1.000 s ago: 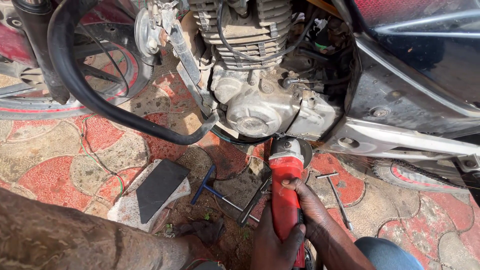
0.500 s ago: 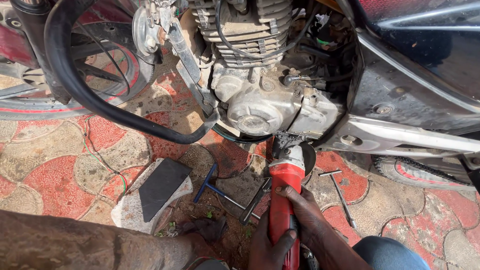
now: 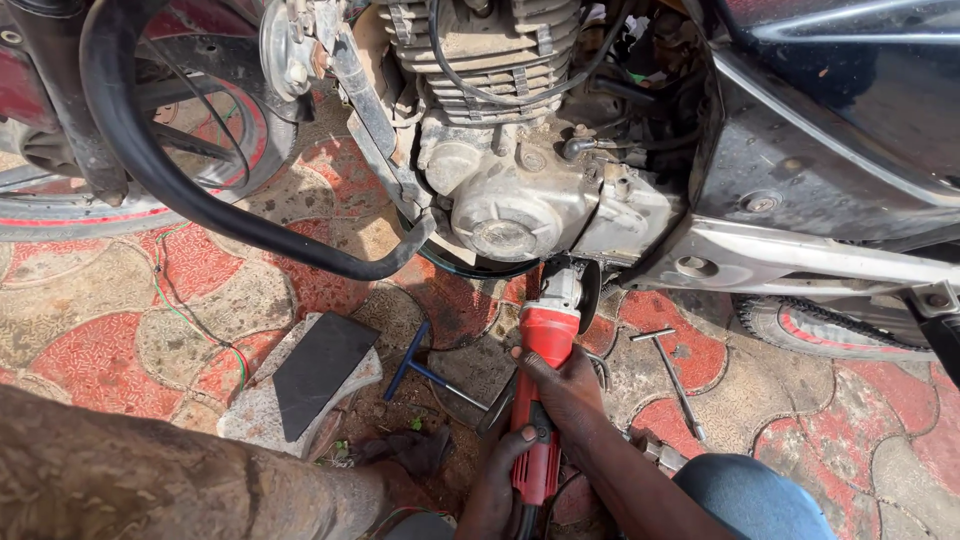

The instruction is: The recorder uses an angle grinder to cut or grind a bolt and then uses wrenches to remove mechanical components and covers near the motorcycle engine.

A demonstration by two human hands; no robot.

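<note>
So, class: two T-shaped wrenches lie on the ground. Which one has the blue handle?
The T-wrench left of the red grinder, beside the stone slab, has the blue handle. The other T-wrench, right of the grinder, is bare grey metal.

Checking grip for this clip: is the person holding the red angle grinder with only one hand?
No: the right hand grips the red angle grinder near its head while the left hand holds its rear handle.

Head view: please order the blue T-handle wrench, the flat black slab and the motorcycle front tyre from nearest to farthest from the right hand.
1. Blue T-handle wrench: on the paving just left of the right hand, which grips the red angle grinder.
2. Flat black slab: farther left, lying on a pale block.
3. Front tyre: far left, upper part of the view.
</note>
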